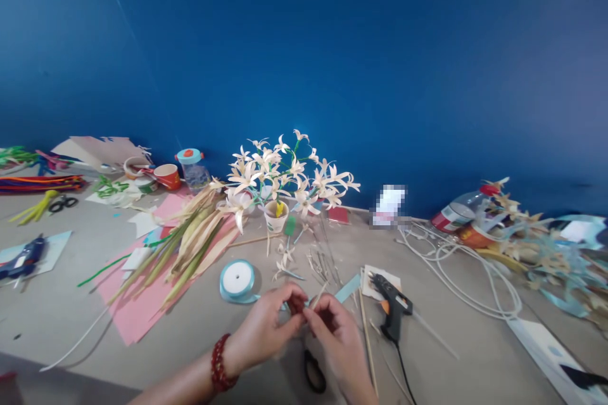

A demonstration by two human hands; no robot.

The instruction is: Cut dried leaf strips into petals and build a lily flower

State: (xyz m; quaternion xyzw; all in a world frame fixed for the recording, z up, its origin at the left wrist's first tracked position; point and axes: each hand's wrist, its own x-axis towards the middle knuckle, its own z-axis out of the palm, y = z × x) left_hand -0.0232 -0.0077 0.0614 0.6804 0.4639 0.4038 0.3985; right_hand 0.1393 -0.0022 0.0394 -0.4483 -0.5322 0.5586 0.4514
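Observation:
My left hand (pixel 270 329), with a red bead bracelet on the wrist, and my right hand (pixel 335 329) meet low in the middle of the view, fingers pinched together on a thin pale strip (pixel 317 297) that pokes up between them. A small dark red bit shows between the fingertips. Just left of them lies a roll of light blue ribbon (pixel 237 280). Black scissors (pixel 314 372) lie under my hands. A black glue gun (pixel 392 304) rests to the right on a card.
A cup of cream paper flowers (pixel 285 177) stands behind. Dried leaf strips (pixel 190 240) lie on pink paper (pixel 142 310). White cables (pixel 465 278) curl at right near a bottle (pixel 460 212). At left are cups (pixel 167 174), a jar (pixel 192 168), scissors (pixel 63 203) and a blue glue gun (pixel 23 256).

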